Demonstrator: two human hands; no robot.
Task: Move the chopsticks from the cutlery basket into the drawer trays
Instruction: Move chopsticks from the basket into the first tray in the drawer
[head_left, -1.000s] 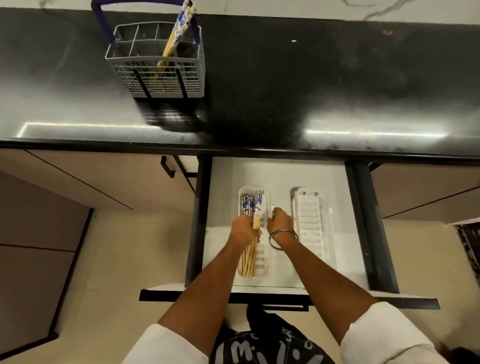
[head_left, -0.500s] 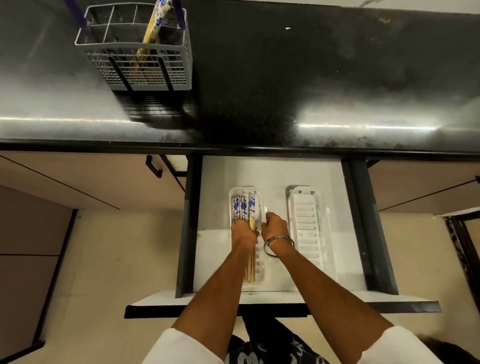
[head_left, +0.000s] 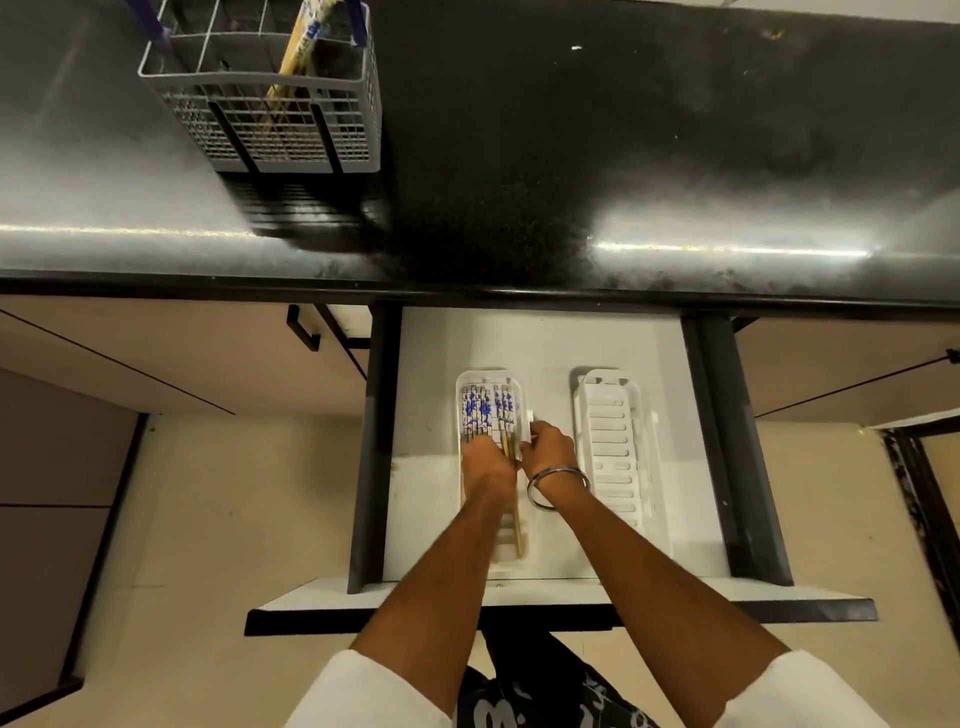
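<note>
The white open drawer (head_left: 545, 343) holds two white slotted trays. Several blue-and-white patterned chopsticks (head_left: 485, 408) lie lengthwise in the left tray (head_left: 488, 375). My left hand (head_left: 485, 462) is down on their wooden shafts, fingers curled over them. Right beside it, my right hand (head_left: 548, 447), with a metal bangle on the wrist, pinches that tray's right rim. The right tray (head_left: 613, 447) is bare. Up on the counter at the far left, the grey cutlery basket (head_left: 260, 124) holds a few more chopsticks (head_left: 301, 41) standing at a slant.
The black glossy countertop (head_left: 571, 156) runs across the top, above the drawer. Beige cabinet fronts flank the drawer, with a black handle (head_left: 301, 327) on the left one. The drawer's dark side rails and white front panel (head_left: 519, 592) frame the trays.
My left hand has lowered the chopsticks flat into the left tray and slid slightly forward. My right hand has stayed on the tray rim. The view has shifted a little.
</note>
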